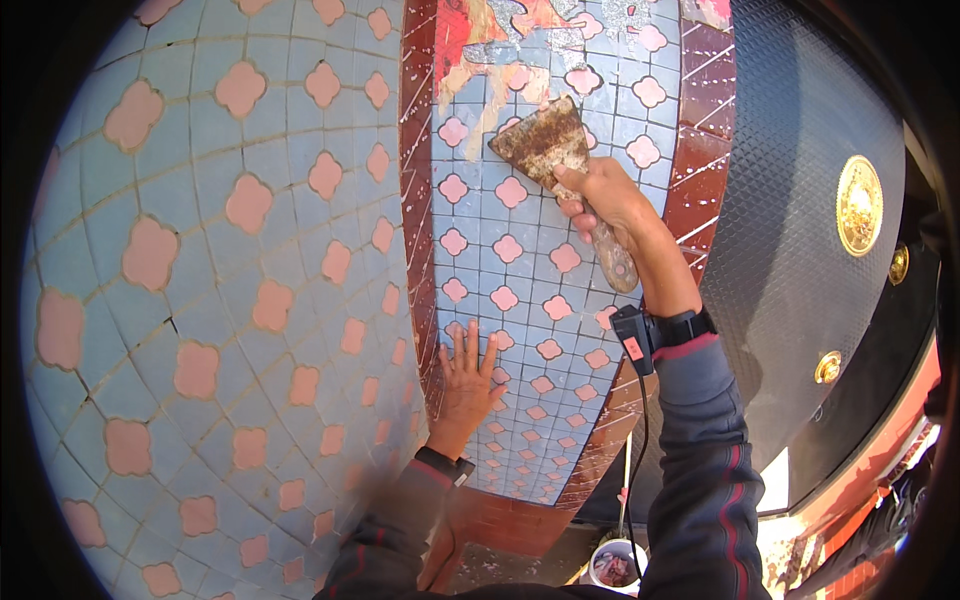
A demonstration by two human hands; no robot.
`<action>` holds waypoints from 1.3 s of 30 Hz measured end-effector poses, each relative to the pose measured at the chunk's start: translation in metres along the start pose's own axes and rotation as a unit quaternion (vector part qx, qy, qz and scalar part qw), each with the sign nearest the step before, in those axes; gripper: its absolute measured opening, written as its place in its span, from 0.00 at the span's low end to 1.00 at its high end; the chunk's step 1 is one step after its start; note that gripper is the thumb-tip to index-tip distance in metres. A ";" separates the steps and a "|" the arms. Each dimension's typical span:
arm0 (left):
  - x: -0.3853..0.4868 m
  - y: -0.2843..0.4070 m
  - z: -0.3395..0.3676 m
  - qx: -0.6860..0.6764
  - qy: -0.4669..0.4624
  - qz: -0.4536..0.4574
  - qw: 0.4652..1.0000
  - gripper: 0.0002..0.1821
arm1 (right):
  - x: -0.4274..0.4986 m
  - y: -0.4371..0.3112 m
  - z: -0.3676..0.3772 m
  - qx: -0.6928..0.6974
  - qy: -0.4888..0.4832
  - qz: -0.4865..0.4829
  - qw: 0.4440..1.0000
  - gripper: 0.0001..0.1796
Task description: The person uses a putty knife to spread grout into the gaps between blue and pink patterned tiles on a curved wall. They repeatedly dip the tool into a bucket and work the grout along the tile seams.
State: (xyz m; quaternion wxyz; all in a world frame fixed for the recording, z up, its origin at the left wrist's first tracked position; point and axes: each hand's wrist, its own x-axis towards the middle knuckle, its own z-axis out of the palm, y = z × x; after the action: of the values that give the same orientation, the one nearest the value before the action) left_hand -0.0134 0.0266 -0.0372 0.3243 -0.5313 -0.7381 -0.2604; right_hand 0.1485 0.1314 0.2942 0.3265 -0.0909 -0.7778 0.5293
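Observation:
My right hand (pixel 607 199) is closed around the handle of a wide putty knife (pixel 547 135). Its blade is rusty and caked with residue, and lies at the upper part of a wall panel of blue and pink tiles (pixel 508 247). Above the blade, torn remnants of red, cream and silvery paper (pixel 517 37) cling to the tiles. My left hand (pixel 465 382) rests with spread fingers against the lower left of the panel, holding nothing. Dark red border tiles (pixel 701 150) spattered with white run along both sides.
A white bucket (pixel 616 564) with scraps inside stands on the floor below, a thin pole beside it. To the right is a black textured door (pixel 795 247) with gold bosses (pixel 859 205). A larger blue and pink tiled wall (pixel 225 300) fills the left.

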 end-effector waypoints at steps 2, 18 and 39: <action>0.000 0.000 0.000 0.005 -0.005 0.000 1.000 0.57 | -0.006 0.015 -0.007 0.011 0.004 0.020 1.000 0.11; 0.000 -0.002 0.002 0.014 -0.002 0.004 1.000 0.57 | -0.005 0.020 -0.016 0.035 -0.015 -0.016 0.999 0.12; -0.009 0.006 -0.017 -0.001 -0.009 -0.002 1.000 0.54 | -0.085 0.106 0.012 -0.133 0.050 -0.041 0.989 0.16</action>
State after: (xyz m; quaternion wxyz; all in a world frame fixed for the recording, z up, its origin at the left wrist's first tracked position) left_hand -0.0021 0.0104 -0.0323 0.3163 -0.5325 -0.7419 -0.2569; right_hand 0.1849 0.1256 0.1632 0.3710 -0.1277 -0.8271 0.4025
